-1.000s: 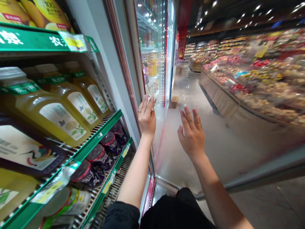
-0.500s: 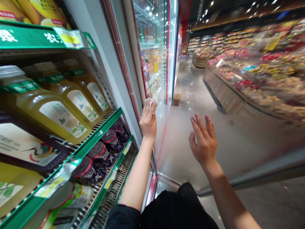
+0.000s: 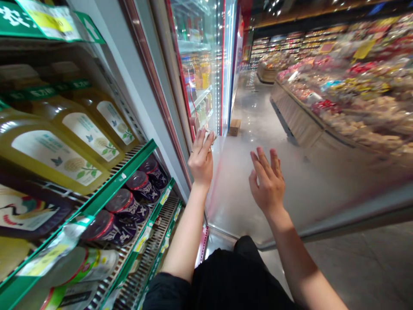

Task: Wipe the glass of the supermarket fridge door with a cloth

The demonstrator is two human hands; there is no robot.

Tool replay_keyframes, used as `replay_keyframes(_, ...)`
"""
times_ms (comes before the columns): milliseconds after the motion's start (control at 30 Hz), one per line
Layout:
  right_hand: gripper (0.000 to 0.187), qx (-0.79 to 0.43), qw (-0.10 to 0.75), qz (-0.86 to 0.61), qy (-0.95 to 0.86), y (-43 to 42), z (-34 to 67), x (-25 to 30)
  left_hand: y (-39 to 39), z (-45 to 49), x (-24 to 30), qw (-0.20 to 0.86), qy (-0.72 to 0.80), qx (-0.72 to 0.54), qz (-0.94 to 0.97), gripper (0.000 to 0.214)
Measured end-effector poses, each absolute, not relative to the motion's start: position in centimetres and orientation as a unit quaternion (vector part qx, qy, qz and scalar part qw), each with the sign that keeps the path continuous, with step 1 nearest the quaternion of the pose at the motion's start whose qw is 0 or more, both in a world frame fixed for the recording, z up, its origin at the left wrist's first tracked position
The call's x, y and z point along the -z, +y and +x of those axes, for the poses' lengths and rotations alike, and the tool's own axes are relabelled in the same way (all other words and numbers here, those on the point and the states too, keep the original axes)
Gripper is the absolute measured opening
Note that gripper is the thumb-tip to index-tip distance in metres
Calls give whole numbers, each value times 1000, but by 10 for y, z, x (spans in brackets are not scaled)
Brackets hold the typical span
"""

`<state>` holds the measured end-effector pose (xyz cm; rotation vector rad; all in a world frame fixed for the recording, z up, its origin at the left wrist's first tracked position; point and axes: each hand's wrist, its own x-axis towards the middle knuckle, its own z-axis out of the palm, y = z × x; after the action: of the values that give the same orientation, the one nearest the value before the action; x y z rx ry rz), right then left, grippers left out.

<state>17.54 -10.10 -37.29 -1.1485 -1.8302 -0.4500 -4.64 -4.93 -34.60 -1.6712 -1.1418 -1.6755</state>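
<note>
Left hand [image 3: 200, 161] grips a white cloth [image 3: 208, 134] at the frame edge of a glass cooler door [image 3: 232, 202]; right hand [image 3: 267, 183] spread open nearby, supermarket aisle [image 3: 258, 107] beyond.

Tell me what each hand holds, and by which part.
The left hand holds a crumpled white cloth at its fingertips, by which part cannot be told; the open right hand holds nothing.

A polished grey supermarket floor [image 3: 254, 107] runs between brightly lit glass-door coolers [image 3: 200, 64] and a wood-sided display counter [image 3: 298, 122], toward distant shelves [image 3: 277, 45] under ceiling spotlights [image 3: 274, 6].
</note>
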Motion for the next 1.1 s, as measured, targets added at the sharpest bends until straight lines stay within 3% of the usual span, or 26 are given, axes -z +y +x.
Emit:
replay_keyframes(233, 89, 194, 460, -448, -742, -102, 175, 370, -50, -46, 355, 235, -433, 643, -586, 87)
replay_keyframes(467, 83, 180, 460, -438, -751, -107, 175, 364, -50, -35, 342, 258, -388, 618, -633, 76)
replay_keyframes(633, 89, 170, 472, -399, -767, -117, 185, 361, -51, -29, 342, 275, -403, 643, -591, 72)
replay_keyframes(833, 90, 220, 446, -459, -737, -124, 198, 368, -61, 1, 351, 310, -366, 603, -637, 69)
replay_keyframes(1100, 89, 248, 432, -525, -690, -118, 219, 383, -58, 10, 350, 239, -350, 634, -647, 71)
